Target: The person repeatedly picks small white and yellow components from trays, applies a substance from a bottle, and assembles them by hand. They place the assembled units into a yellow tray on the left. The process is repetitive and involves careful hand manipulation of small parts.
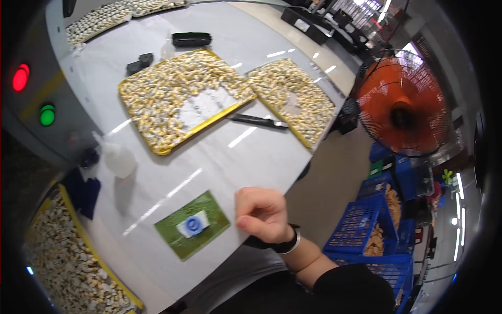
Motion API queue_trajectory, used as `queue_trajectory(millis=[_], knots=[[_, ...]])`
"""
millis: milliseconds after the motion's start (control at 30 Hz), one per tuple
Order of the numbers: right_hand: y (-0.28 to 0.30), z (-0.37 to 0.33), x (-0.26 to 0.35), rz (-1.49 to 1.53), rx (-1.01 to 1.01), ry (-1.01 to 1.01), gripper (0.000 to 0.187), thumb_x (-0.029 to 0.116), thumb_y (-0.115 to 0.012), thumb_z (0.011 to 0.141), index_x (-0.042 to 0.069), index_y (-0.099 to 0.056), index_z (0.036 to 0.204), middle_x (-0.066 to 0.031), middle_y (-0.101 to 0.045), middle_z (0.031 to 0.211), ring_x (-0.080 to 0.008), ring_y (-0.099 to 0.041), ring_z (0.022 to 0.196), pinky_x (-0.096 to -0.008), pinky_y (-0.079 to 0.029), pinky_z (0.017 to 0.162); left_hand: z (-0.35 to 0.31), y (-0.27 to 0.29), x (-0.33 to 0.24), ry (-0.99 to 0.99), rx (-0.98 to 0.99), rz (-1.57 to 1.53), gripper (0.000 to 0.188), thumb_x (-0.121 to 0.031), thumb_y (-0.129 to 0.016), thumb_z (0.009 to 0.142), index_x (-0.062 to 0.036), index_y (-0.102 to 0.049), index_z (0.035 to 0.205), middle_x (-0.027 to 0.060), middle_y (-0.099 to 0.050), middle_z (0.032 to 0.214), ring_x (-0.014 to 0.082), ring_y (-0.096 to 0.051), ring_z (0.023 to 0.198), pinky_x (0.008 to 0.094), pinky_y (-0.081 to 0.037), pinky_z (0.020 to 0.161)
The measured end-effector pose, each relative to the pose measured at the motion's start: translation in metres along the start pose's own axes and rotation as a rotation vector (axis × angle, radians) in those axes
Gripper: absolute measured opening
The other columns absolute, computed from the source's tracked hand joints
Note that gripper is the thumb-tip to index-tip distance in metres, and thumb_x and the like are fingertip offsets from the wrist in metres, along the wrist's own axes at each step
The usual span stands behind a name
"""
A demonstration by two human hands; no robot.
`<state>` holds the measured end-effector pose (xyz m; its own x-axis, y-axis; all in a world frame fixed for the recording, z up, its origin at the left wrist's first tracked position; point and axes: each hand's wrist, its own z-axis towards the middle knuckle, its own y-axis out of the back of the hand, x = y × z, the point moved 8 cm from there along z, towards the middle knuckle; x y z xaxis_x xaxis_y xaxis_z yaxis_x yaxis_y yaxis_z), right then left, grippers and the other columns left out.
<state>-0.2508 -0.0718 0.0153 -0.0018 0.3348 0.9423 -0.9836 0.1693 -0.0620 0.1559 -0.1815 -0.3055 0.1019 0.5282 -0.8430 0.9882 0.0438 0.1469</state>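
Observation:
My right hand (261,214) is closed in a loose fist just above the near edge of the white table (157,183). Whatever its curled fingers may hold is hidden. Beside it, to the left, lies a green rectangular mat (183,246), with a small white piece bearing a blue round mark (193,225) on top. My left hand is out of view. Farther off, a yellow-rimmed tray (162,150) holds many small white and yellowish pieces, with a bare patch showing. Another similar tray (298,137) stands at its right, and a black-handled tool (259,121) lies near both.
A translucent squeeze bottle (119,159) stands left of the mat. At the lower left is another filled tray (99,256). A black case (192,39) lies at the back. Red (20,78) and green (47,115) buttons, an orange fan (402,110) and blue crates (350,225) flank the table.

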Motion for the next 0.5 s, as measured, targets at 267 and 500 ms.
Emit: queue_trajectory(millis=[267,500], knots=[[0.0,-0.003,-0.001,0.017,-0.008,0.019,0.013,0.003,-0.061,0.079,0.0,-0.054,0.069,-0.0027,-0.048,0.066,-0.0087,-0.039,0.057,-0.0233,-0.029,0.051,-0.006,0.004,-0.003,-0.02,-0.001,0.108,0.039,-0.03,-0.056,0.086,-0.002,-0.053,0.113,0.0124,-0.06,0.108,0.0229,-0.059,0.096,0.0315,-0.048,0.081],[0.006,-0.004,0.0,0.019,-0.01,0.037,0.011,0.001,-0.061,0.079,0.0,-0.055,0.07,-0.0019,-0.048,0.067,-0.0066,-0.038,0.057,-0.0218,-0.027,0.05,-0.018,0.008,-0.003,-0.027,0.003,0.193,0.038,-0.028,-0.057,0.086,-0.0018,-0.054,0.113,0.013,-0.06,0.107,0.0226,-0.059,0.096,0.031,-0.048,0.08]])
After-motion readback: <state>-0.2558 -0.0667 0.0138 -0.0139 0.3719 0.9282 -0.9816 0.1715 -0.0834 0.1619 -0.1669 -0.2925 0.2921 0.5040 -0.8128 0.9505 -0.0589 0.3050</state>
